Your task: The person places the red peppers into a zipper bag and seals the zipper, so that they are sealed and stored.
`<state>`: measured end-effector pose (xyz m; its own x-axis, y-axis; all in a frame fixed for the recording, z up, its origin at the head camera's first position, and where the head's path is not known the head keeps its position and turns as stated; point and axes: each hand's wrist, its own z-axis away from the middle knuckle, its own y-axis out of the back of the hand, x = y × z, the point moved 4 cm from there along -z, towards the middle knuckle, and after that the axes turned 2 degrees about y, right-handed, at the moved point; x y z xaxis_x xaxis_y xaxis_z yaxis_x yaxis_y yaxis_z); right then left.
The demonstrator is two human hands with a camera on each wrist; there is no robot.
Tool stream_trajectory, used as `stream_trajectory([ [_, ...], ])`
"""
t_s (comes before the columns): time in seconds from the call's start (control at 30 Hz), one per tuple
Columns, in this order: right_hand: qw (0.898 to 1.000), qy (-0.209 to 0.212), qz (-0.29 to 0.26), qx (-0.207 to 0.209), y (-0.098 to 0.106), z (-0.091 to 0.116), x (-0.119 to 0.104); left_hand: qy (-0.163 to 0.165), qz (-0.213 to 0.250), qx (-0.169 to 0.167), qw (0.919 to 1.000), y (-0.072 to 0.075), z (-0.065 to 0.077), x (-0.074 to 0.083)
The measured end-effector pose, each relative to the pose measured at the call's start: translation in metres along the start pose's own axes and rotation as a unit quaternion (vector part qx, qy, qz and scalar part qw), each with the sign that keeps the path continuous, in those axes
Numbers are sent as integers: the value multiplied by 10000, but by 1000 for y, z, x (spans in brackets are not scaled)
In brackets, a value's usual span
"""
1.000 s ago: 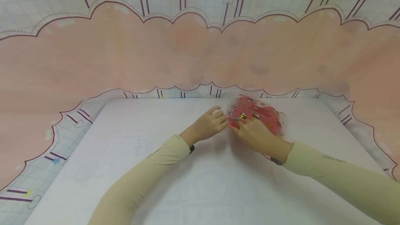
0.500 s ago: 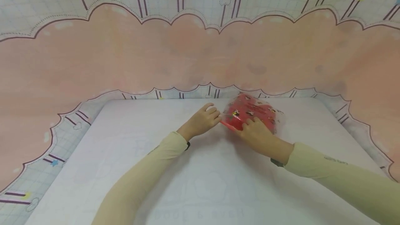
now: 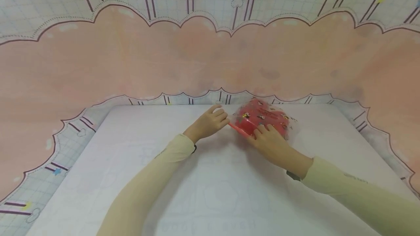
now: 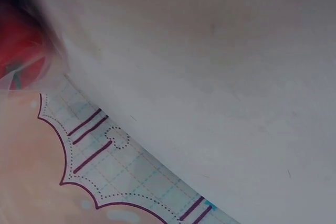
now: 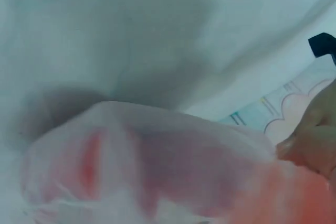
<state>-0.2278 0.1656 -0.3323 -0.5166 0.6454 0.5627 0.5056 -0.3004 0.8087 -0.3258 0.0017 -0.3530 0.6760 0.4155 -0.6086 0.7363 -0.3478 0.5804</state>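
Observation:
A clear plastic bag (image 3: 277, 115) with small printed figures and red contents lies toward the back of the table, right of centre in the head view. Along its near left edge runs a bright red-orange strip (image 3: 239, 129). My left hand (image 3: 210, 122) pinches the strip's far left end, its index finger raised. At the other end my right hand (image 3: 273, 145) grips the strip and the bag's near side, its fingers curled over the plastic. The right wrist view shows the bag (image 5: 173, 156) blurred and close, with the left hand (image 5: 320, 135) at the right side.
The white tabletop (image 3: 210, 185) has faint markings and ends at a back edge just behind the bag. Beyond it hangs a peach and white patterned cloth (image 3: 197, 57), which also shows along both sides of the table.
My left hand has drawn leftward and slightly up, away from the right hand. More of the red-orange strip now shows between them, and the bag has shifted a little left.

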Motion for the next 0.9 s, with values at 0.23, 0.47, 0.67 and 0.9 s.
stream_trajectory([
  [0.23,9982,149,-90,565,0,7,0,81,-35,158,9998,-3,11,-14],
  [0.47,9945,184,-200,1013,1,8,-2,-6,-19,332,9994,-8,11,-26],
  [0.67,9944,60,-154,1043,8,6,-9,190,158,-37,9997,-18,18,-41],
  [0.9,9906,187,-360,1303,11,8,-23,261,95,-843,9960,-27,30,-58],
])
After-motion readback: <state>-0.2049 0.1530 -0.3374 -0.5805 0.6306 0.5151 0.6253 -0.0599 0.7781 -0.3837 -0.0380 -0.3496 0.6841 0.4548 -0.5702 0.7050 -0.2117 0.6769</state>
